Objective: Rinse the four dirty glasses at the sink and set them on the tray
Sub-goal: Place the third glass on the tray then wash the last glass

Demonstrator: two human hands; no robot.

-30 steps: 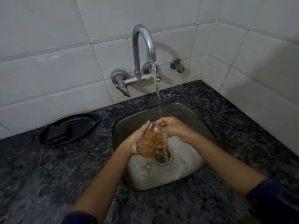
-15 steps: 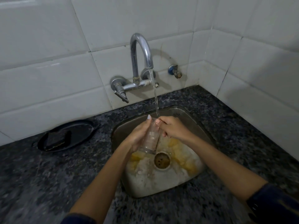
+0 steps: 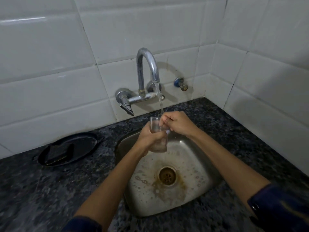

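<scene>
My left hand (image 3: 150,136) grips a clear glass (image 3: 156,126) upright above the steel sink (image 3: 197,164), under the running tap (image 3: 147,71). The water stream falls at the glass's rim. Fingers of my right hand (image 3: 177,124) reach into the glass's mouth from the right, and its thumb lies by the outer wall. The glass looks clear now, with a little water in it. Brown liquid stains lie around the drain (image 3: 167,175). No other glasses and no tray for them are in view.
A black oval dish (image 3: 70,148) with a dark scrub pad sits on the dark granite counter (image 3: 50,190) left of the sink. White tiled walls (image 3: 267,81) close in behind and on the right. A small blue-handled valve (image 3: 181,83) sticks out right of the tap.
The glass, tilted and holding brown liquid a second ago, was emptied into the sink and is now upright under the stream. Both hands rose toward the tap.
</scene>
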